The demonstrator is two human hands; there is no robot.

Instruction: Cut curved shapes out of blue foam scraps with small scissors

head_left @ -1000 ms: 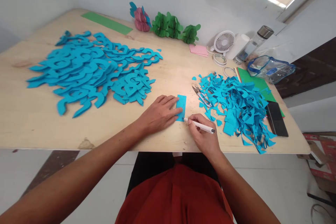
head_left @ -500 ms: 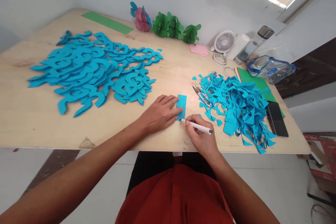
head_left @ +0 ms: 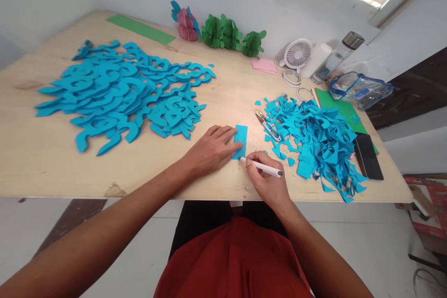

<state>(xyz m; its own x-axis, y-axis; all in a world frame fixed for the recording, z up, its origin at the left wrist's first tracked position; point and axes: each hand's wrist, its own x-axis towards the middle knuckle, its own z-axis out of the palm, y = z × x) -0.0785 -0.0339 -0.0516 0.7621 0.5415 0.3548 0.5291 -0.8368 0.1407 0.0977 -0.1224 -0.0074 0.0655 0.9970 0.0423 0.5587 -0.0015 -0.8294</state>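
Observation:
A small blue paper rectangle [head_left: 240,135] lies on the wooden table with faint drawn lines on it. Flat across its left side rests my left hand [head_left: 214,149], fingers stretched out and pressing the paper down. My right hand [head_left: 267,181] is closed around a white pen [head_left: 263,167], whose tip touches or nearly touches the paper's lower right corner. Just right of the paper lie small scissors [head_left: 267,126], their blades pointing up and left.
Blue cut-out paper shapes [head_left: 104,88] are heaped on the left, blue scraps [head_left: 310,130] on the right. A phone [head_left: 368,156] lies by the scraps. Along the wall stand green paper figures [head_left: 223,32], a fan [head_left: 297,53], a bottle [head_left: 337,58] and a clear pouch [head_left: 361,91].
The whole view has shifted very slightly. Both hands, the pen and the blue paper keep almost the same positions.

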